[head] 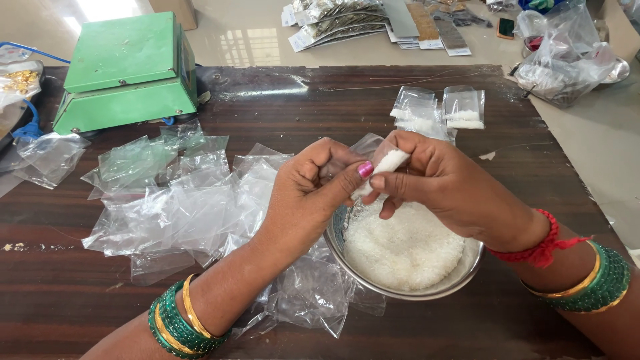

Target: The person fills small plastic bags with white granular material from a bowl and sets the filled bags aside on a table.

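Both my hands meet over a steel bowl [460,277] heaped with white grains [403,247]. My left hand [313,193] pinches a small clear plastic pouch [390,162] partly filled with the white grains, thumb on its side. My right hand [440,180] grips the same pouch from the right, fingers curled around its top. The pouch hangs just above the bowl's far rim.
Several empty clear pouches [180,200] lie spread left of the bowl. Filled pouches [437,113] rest at the back of the dark wooden table [320,93]. A green weighing scale [123,70] stands back left. Plastic bags [567,53] and a steel dish sit at the back right.
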